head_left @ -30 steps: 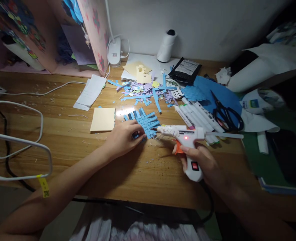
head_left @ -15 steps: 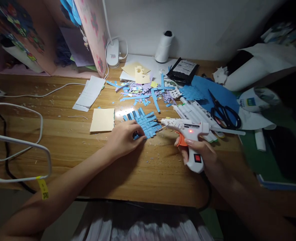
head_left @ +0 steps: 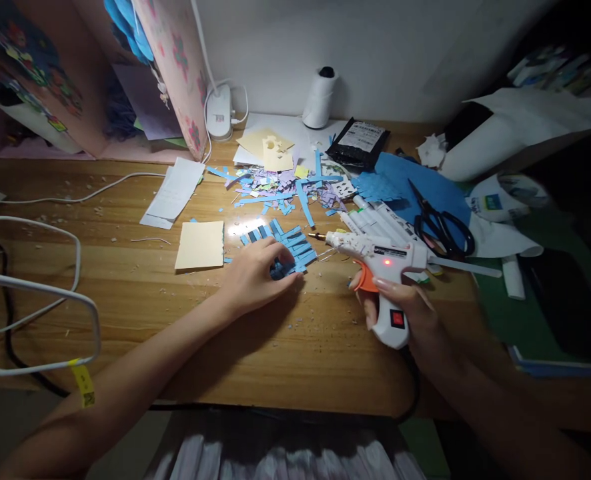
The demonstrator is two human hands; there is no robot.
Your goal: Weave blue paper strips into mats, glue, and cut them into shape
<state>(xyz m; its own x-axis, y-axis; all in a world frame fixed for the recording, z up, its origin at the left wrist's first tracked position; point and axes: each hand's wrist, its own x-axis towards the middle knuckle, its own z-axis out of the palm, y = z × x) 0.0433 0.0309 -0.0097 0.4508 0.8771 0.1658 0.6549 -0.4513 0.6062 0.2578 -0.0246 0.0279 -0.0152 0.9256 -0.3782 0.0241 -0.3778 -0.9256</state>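
Observation:
A woven mat of blue paper strips (head_left: pixel 300 248) lies on the wooden desk, partly covered by my left hand (head_left: pixel 258 277). The fingers of that hand are curled over the mat's left part, with the thumb at its lower edge. My right hand (head_left: pixel 400 300) grips a white glue gun (head_left: pixel 393 257) with an orange trigger and a lit red light. Its metal tip points left, just off the mat's upper right side. Thin pale sticks or strands show between the mat and the gun.
A cream paper square (head_left: pixel 200 245) lies left of the mat. Paper scraps (head_left: pixel 285 183), a thread spool (head_left: pixel 319 99) and a black packet (head_left: pixel 359 142) are behind. Markers (head_left: pixel 383 220), black scissors (head_left: pixel 440 223) and blue paper (head_left: pixel 420 183) lie right. White metal loops (head_left: pixel 83 293) stand left.
The glue gun has moved slightly right, its tip now farther from the mat's centre. My left thumb has shifted right along the mat's lower edge. The whole view has shifted a little.

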